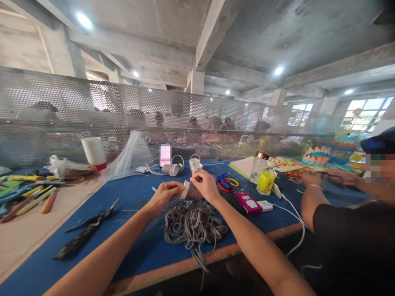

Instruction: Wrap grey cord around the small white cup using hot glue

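Observation:
A small white paper cup wound with brownish-grey cord [194, 193] is tilted on its side between my hands, above the blue tabletop. My left hand [166, 195] is closed, thumb and fingers pinched at the cup's white rim. From the other side my right hand [206, 187] grips the cup, with its thumb and forefinger pinched together near the rim. Whether a cord end lies in that pinch is too small to make out. Directly below, a loose heap of grey cord [194, 226] spreads to the table's front edge, some strands hanging over it.
Black scissors [88, 232] lie at left. Behind my hands are another cord-wound cup [169, 169], a small handled cup [196, 165] and a lit phone [165, 155]. Blue-handled snips [222, 179], a magenta box [249, 204] and a yellow-labelled bottle [266, 181] stand rightward. A co-worker [348, 238] sits at right.

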A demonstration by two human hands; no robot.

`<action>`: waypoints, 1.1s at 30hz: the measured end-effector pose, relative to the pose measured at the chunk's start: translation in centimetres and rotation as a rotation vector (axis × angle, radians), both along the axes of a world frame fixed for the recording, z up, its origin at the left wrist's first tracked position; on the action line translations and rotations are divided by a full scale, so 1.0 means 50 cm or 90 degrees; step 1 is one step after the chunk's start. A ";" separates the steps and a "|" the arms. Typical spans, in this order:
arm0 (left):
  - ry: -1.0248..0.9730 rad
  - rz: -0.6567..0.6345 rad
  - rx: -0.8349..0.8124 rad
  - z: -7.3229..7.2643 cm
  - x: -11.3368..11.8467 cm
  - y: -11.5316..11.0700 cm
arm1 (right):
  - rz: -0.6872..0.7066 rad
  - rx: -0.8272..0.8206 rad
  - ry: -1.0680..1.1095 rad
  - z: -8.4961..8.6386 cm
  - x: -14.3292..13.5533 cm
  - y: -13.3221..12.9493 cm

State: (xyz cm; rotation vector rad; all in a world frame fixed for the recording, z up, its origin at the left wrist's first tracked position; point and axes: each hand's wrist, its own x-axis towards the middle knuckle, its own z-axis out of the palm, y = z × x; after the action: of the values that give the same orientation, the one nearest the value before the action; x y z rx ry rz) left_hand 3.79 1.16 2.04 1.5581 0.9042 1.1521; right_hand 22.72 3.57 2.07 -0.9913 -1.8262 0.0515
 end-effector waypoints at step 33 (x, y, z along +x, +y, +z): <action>-0.013 -0.032 0.010 -0.011 -0.004 0.008 | 0.008 -0.032 0.018 -0.009 0.000 0.010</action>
State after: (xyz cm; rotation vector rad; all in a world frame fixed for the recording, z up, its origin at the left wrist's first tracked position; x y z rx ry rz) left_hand 3.58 1.55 1.48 1.5698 0.8399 1.1407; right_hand 22.74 4.06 1.64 -1.0094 -1.8133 0.1178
